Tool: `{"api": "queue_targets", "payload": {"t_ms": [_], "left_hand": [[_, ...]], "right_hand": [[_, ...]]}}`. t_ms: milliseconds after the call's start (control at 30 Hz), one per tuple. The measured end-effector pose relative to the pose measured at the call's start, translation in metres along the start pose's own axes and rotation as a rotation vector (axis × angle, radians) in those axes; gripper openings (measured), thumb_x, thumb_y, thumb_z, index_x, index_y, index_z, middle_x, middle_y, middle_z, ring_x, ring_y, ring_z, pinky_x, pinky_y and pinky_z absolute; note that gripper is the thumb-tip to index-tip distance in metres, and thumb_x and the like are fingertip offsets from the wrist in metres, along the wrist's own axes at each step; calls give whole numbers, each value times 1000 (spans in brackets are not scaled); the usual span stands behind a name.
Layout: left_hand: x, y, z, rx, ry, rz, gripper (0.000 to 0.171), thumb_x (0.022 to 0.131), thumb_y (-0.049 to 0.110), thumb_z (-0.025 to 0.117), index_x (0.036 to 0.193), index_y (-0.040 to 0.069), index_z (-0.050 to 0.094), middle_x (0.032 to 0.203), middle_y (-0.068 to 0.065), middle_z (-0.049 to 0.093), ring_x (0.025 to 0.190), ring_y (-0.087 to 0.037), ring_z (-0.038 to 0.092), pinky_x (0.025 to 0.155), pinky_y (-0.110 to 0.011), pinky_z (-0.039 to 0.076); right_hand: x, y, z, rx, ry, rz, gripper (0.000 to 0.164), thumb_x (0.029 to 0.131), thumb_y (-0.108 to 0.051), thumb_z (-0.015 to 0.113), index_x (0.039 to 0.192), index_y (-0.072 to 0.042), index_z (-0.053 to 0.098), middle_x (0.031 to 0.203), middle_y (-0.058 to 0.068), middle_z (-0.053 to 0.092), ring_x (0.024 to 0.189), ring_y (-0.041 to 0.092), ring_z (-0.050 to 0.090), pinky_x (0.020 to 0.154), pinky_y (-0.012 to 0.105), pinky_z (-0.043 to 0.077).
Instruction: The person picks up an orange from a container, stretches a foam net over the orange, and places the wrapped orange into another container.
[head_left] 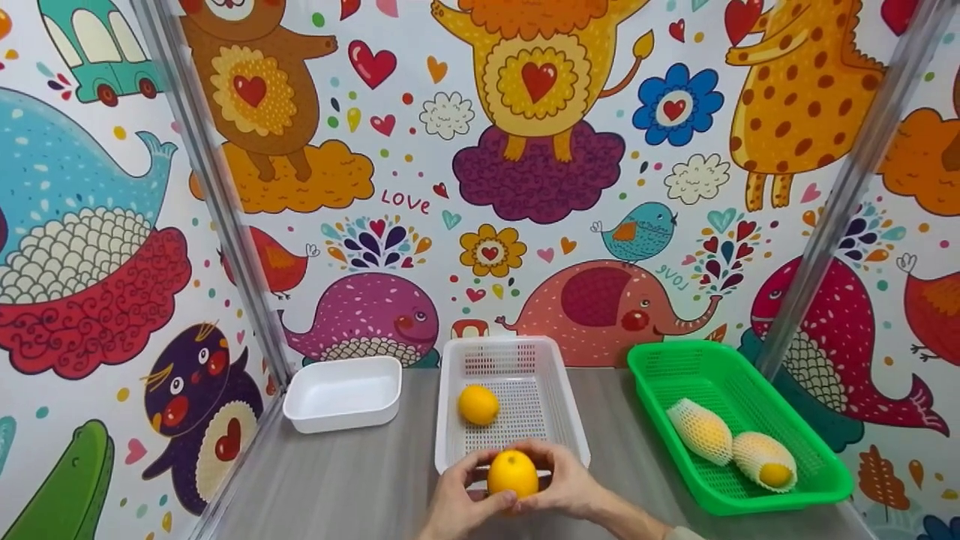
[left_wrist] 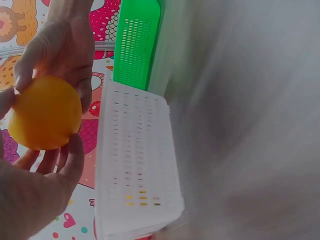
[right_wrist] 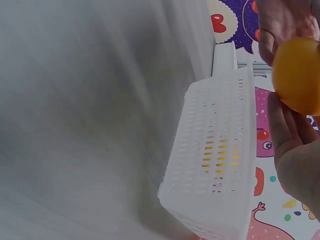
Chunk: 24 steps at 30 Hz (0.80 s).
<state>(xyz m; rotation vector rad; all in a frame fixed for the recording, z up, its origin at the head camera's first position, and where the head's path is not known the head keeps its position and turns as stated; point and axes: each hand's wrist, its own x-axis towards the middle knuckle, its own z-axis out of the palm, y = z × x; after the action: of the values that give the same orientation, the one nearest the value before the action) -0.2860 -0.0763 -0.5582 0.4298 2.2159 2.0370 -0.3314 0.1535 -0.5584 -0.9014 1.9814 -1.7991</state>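
Note:
Between both hands is a yellow-orange orange (head_left: 512, 474), held up above the near end of the white perforated basket (head_left: 574, 405). My left hand (head_left: 457, 501) grips its left side, the thumb across the lower front. From the right, my right hand (head_left: 568, 484) holds it with curled fingers. Both hands appear around the orange (left_wrist: 46, 112) in the left wrist view, raised beside the basket wall (left_wrist: 137, 155). The right wrist view cuts off part of the orange (right_wrist: 298, 75) at its edge. A second orange (head_left: 478, 405) lies inside the white basket, toward its left side.
On the right stands a green basket (head_left: 757, 382) with two fruits (head_left: 701, 431) in white foam netting. A small white tray (head_left: 343, 420) sits at the left on the grey table (head_left: 330, 480). Cartoon-printed walls (head_left: 420, 165) close off the back and sides.

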Motion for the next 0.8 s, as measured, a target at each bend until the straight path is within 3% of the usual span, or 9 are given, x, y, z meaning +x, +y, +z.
{"api": "queue_targets", "payload": {"t_ms": [233, 433, 667, 800], "left_hand": [[-10, -17, 1, 17, -53, -130, 63, 82, 34, 93, 134, 11, 67, 128, -4, 69, 111, -26, 67, 95, -46, 60], [-13, -31, -1, 71, -74, -114, 56, 81, 30, 93, 128, 11, 70, 119, -4, 72, 105, -28, 69, 89, -45, 62], [-8, -47, -7, 116, -129, -129, 46, 83, 25, 92, 122, 8, 71, 117, -6, 74, 105, -29, 71, 89, -51, 61], [-5, -54, -4, 133, -149, -131, 39, 85, 23, 90, 117, 8, 72, 113, -6, 75, 103, -28, 71, 90, -52, 60]], "right_hand": [[-16, 12, 5, -7, -76, 82, 53, 92, -20, 83, 140, -11, 63, 134, 10, 70, 111, 28, 69, 99, 38, 57], [-24, 20, 14, -19, -32, 194, 49, 91, -24, 85, 135, -17, 66, 125, 8, 72, 105, 32, 71, 96, 41, 59], [-27, 39, 23, -19, -41, 193, 41, 96, -28, 80, 133, -19, 68, 126, 7, 73, 105, 31, 70, 94, 41, 58], [-31, 45, 26, -41, -15, 247, 39, 97, -32, 80, 132, -20, 68, 123, 4, 73, 104, 31, 70, 95, 43, 59]]}}
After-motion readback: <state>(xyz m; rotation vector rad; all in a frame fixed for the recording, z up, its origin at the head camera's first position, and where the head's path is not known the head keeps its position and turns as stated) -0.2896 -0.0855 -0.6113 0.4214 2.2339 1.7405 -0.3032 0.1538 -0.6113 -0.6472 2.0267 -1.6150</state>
